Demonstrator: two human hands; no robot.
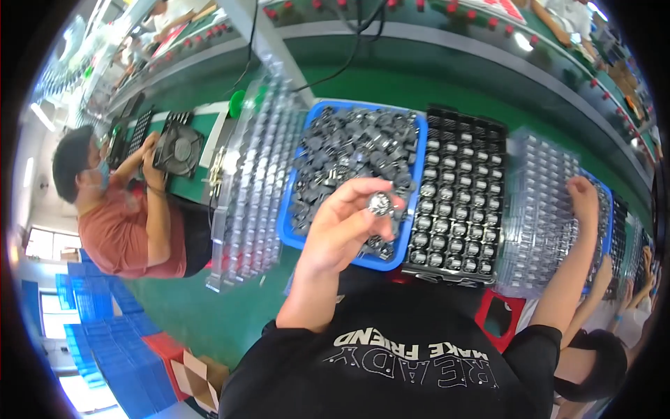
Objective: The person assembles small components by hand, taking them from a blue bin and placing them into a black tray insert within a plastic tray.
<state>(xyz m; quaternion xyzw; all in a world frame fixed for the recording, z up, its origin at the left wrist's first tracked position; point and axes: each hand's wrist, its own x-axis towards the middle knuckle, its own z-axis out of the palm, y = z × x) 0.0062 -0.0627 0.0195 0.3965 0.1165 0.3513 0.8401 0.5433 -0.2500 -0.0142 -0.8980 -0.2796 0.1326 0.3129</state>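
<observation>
My left hand (pixel 338 227) is raised over a blue bin (pixel 422 150), pinching a small round silvery metal part (pixel 379 203) between thumb and fingers. Many loose dark grey parts (pixel 342 143) fill that bin. My right hand (pixel 583 199) is at the far right side of a clear plastic tray (pixel 520 230) with rows of silvery parts. Its fingers are curled together, and whatever is in them is too small to make out. Between the bin and the clear tray lies a black tray (pixel 464 119) with rows of round metal parts in its pockets.
Stacked clear trays (pixel 255 188) stand left of the bin. Beyond them, a person (pixel 125 216) handles a black fan (pixel 179 149). At the far right is another person (pixel 593 363). A metal post (pixel 269 45) rises behind the bench. Blue boxes (pixel 115 335) stand at lower left.
</observation>
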